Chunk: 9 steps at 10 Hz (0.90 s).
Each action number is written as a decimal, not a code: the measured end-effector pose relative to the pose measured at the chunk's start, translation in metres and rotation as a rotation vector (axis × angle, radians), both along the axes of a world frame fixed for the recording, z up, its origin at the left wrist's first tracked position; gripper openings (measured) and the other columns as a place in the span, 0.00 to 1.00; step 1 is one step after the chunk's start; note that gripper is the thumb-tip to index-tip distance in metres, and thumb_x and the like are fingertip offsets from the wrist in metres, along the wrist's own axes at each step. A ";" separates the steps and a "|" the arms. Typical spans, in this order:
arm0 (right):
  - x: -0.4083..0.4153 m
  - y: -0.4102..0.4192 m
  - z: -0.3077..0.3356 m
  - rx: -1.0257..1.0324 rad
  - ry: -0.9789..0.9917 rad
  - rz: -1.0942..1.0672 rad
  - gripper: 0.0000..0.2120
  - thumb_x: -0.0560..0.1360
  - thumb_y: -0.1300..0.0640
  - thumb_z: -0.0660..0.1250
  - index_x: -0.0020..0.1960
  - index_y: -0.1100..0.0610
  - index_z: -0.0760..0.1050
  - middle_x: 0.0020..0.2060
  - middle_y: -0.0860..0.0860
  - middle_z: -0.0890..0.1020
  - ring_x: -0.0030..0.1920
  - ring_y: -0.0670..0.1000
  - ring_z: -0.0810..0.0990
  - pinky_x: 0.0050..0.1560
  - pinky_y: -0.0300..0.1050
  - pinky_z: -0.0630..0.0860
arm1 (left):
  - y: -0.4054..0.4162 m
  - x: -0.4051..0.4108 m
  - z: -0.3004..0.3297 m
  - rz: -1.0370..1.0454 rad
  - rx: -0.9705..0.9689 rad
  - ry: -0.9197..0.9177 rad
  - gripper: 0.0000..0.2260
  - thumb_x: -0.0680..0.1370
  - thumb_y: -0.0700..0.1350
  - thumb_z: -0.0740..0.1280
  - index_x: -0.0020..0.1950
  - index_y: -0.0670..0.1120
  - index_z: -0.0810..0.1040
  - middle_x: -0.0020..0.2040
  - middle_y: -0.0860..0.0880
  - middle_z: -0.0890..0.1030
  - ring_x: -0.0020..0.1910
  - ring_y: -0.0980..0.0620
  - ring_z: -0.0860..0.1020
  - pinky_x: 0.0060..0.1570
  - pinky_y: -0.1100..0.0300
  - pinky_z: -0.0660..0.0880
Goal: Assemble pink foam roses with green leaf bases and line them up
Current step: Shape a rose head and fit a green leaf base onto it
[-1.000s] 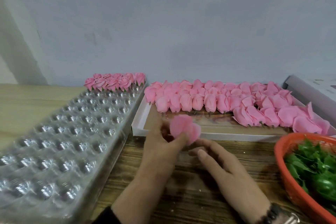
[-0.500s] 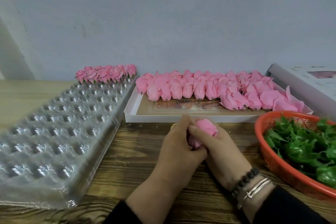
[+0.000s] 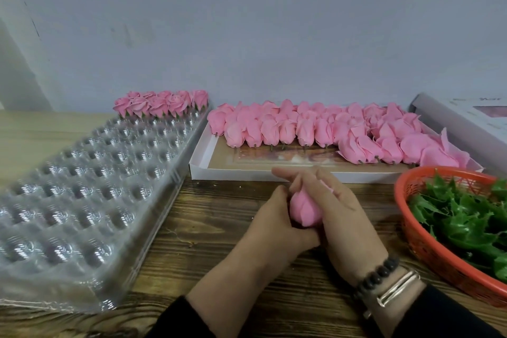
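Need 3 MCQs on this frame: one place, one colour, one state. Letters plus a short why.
1. Where are the green leaves?
A. In the basket at right
B. In the clear tray
C. In the white box

2. What colour is the basket?
A. Blue
B. Orange-red
C. White

3. What are the hands doing?
A. Both resting flat on the table
B. Both gripping one rose
C. Each lifting a separate leaf

Answers:
1 A: the leaves fill the basket beside the right hand.
2 B: its mesh rim is orange-red.
3 B: the left hand and the right hand wrap around a single pink rose over the table, in front of the white box.
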State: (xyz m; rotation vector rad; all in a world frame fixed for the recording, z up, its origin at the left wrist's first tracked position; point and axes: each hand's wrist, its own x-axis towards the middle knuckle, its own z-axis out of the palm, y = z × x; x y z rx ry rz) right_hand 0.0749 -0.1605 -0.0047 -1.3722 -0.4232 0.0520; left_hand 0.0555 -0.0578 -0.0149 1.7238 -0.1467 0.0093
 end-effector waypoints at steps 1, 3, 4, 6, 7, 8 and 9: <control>-0.005 0.002 0.003 -0.144 -0.126 0.086 0.11 0.74 0.53 0.59 0.39 0.49 0.79 0.53 0.43 0.82 0.56 0.43 0.78 0.58 0.35 0.70 | 0.005 -0.001 0.008 -0.122 -0.027 -0.071 0.17 0.68 0.32 0.71 0.50 0.49 0.76 0.44 0.55 0.83 0.48 0.60 0.80 0.47 0.69 0.74; -0.004 0.002 0.006 -0.410 -0.227 0.144 0.13 0.78 0.53 0.57 0.56 0.48 0.78 0.61 0.39 0.75 0.64 0.35 0.69 0.63 0.27 0.59 | 0.010 -0.001 0.015 -0.162 0.117 -0.132 0.12 0.65 0.34 0.66 0.39 0.51 0.74 0.32 0.60 0.78 0.36 0.65 0.77 0.37 0.72 0.70; -0.005 0.002 0.010 -0.463 -0.250 0.130 0.14 0.78 0.46 0.53 0.59 0.42 0.73 0.63 0.37 0.72 0.65 0.35 0.66 0.66 0.29 0.58 | 0.010 -0.006 0.013 -0.154 -0.018 -0.099 0.09 0.66 0.31 0.65 0.35 0.46 0.76 0.29 0.57 0.79 0.32 0.65 0.77 0.33 0.73 0.71; -0.002 -0.003 0.008 -0.149 -0.104 -0.149 0.09 0.78 0.65 0.59 0.57 0.63 0.74 0.48 0.53 0.79 0.48 0.50 0.78 0.49 0.40 0.73 | 0.008 -0.004 0.020 0.109 -0.569 -0.112 0.06 0.65 0.39 0.71 0.32 0.49 0.79 0.31 0.55 0.79 0.31 0.62 0.77 0.33 0.69 0.73; -0.004 0.003 0.004 -0.266 -0.079 -0.108 0.14 0.71 0.73 0.65 0.55 0.62 0.73 0.46 0.54 0.80 0.44 0.48 0.77 0.44 0.37 0.74 | 0.007 0.000 0.018 0.187 -0.779 -0.055 0.04 0.66 0.39 0.69 0.40 0.43 0.77 0.33 0.49 0.80 0.34 0.56 0.79 0.34 0.65 0.76; -0.010 0.015 0.003 -0.351 -0.075 -0.023 0.18 0.69 0.69 0.70 0.56 0.59 0.71 0.45 0.51 0.79 0.44 0.46 0.78 0.45 0.34 0.74 | 0.004 -0.003 0.017 0.164 -0.774 0.094 0.10 0.64 0.42 0.73 0.43 0.41 0.80 0.39 0.41 0.80 0.38 0.47 0.79 0.39 0.57 0.78; -0.012 0.019 0.001 -0.335 -0.078 -0.062 0.17 0.68 0.68 0.72 0.55 0.60 0.72 0.43 0.51 0.79 0.42 0.46 0.77 0.44 0.36 0.74 | -0.001 -0.005 0.016 0.189 -0.821 0.142 0.14 0.63 0.42 0.74 0.46 0.38 0.79 0.43 0.37 0.77 0.43 0.44 0.76 0.43 0.56 0.76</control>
